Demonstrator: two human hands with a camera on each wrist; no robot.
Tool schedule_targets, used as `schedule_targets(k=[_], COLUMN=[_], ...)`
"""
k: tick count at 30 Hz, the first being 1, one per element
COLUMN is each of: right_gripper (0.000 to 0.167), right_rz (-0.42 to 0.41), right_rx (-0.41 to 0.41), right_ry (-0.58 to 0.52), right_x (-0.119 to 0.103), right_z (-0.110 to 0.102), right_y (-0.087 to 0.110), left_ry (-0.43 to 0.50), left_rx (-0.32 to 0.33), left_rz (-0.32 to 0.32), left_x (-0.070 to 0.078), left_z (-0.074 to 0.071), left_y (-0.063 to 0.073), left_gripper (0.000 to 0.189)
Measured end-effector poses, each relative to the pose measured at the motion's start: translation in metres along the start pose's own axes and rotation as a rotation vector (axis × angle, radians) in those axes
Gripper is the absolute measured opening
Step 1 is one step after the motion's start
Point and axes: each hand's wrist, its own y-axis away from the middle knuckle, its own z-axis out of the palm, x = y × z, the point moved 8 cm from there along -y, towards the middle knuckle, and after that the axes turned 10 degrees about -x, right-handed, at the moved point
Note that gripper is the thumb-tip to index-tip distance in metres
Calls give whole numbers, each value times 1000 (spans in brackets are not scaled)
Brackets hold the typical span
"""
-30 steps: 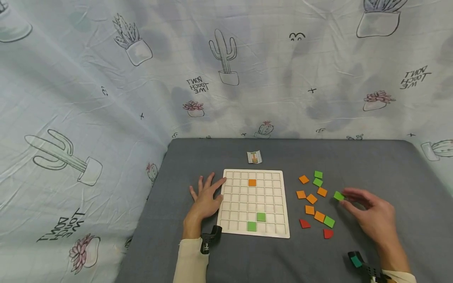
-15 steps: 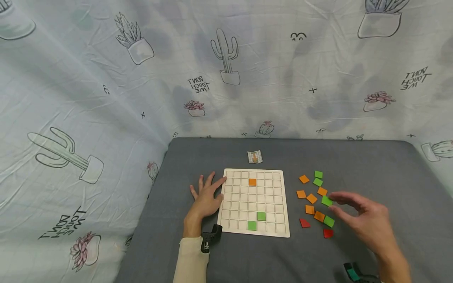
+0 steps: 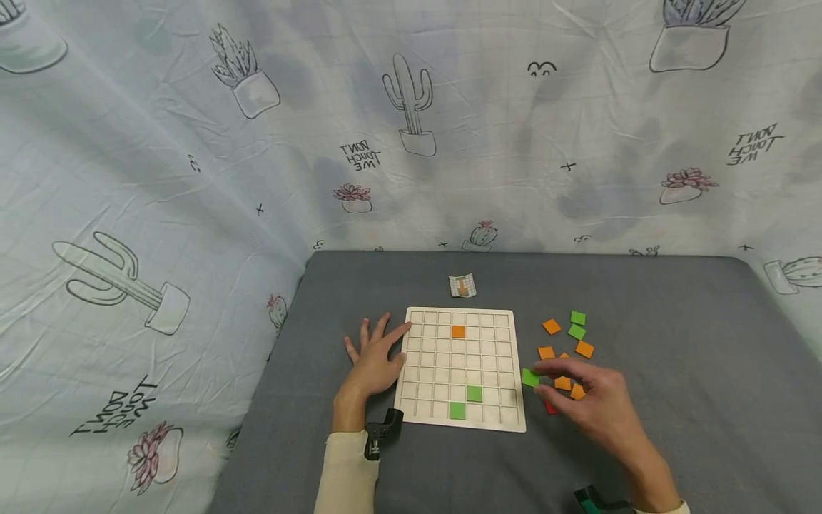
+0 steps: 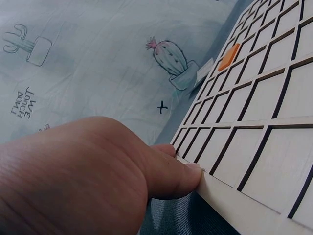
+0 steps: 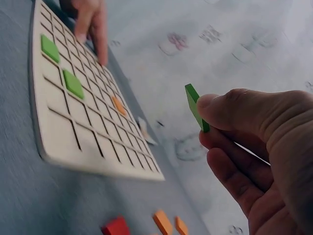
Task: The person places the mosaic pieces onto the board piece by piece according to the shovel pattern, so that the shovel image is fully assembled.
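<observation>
My right hand [image 3: 594, 403] pinches a green square tile [image 3: 529, 378] between thumb and fingers, just off the board's right edge. In the right wrist view this tile [image 5: 194, 107] is tilted, seen nearly edge-on. A pale wooden grid board [image 3: 417, 376] lies flat on the table. One orange tile [image 3: 458, 332] sits in a cell near its far side, and two green tiles, one of them the nearer green tile [image 3: 457, 411], sit near its front. With fingers spread, my left hand [image 3: 372, 364] rests at the board's left edge; its thumb [image 4: 183, 178] touches the rim.
Loose orange tiles [image 3: 551, 326], green tiles [image 3: 577, 318] and a red piece [image 3: 551, 407] lie right of the board, some hidden behind my right hand. A small patterned card [image 3: 462, 285] lies beyond the board. Grey cloth [image 3: 674, 307] covers the table; a printed curtain [image 3: 488, 143] hangs behind.
My right hand has carried the green tile leftward across the loose pieces to beside the board. My left hand has stayed at the board's left edge.
</observation>
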Motion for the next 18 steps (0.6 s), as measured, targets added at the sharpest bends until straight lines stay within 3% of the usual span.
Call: schedule_targets(k=[8, 18], right_gripper=[45, 38], right_rz=[-18, -82], right_rx=[-61, -158], right_ry=[8, -76], right_x=[-12, -16], right_z=[30, 66], right_y=[-13, -25], left_ry=[9, 15], left_rx=[2, -2], left_rz=[5, 1], left_x=[1, 0], left_z=[0, 0], left_y=[0, 0], left_gripper=[60, 60])
